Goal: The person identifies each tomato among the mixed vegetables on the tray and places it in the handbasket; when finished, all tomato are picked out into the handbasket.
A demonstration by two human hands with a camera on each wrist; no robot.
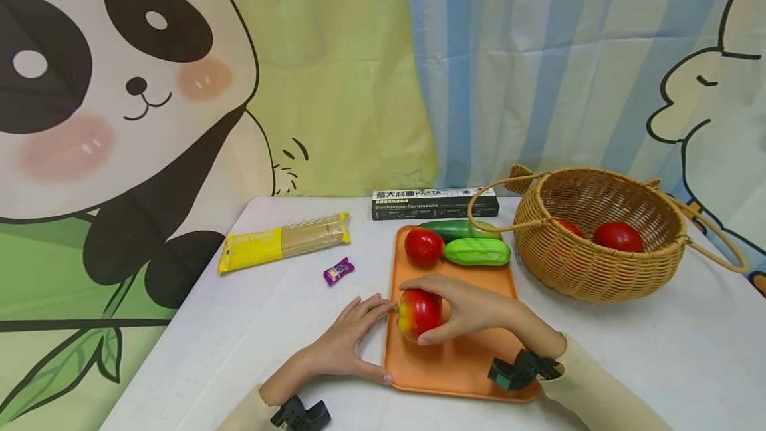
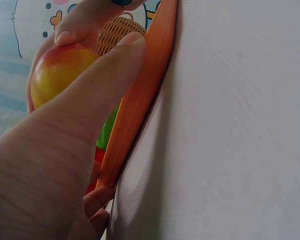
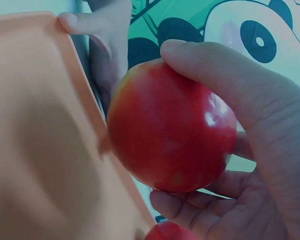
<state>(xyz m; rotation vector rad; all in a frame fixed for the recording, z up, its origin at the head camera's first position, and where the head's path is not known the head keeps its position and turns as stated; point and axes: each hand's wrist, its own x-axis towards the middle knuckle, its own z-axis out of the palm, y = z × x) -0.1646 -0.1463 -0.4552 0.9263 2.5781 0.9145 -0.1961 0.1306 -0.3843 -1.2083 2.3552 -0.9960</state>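
A red apple with a yellow patch [image 1: 419, 314] is held in my right hand [image 1: 473, 308], thumb on one side and fingers on the other, over the left part of an orange tray [image 1: 455, 374]. The right wrist view shows the apple [image 3: 172, 127] raised above the tray's rim [image 3: 85, 75]. My left hand [image 1: 347, 344] lies spread along the tray's left edge, its thumb touching the rim near the front corner. At the tray's back sit a red round fruit [image 1: 423, 247], a light green ridged vegetable [image 1: 477, 252] and a dark green cucumber [image 1: 457, 229].
A wicker basket [image 1: 598, 278] with red round fruits [image 1: 618, 237] stands right of the tray, its handle reaching over the tray's back corner. Behind lies a black pasta box [image 1: 435, 205]. A yellow pasta packet [image 1: 284, 243] and a purple wrapped candy [image 1: 338, 271] lie to the left.
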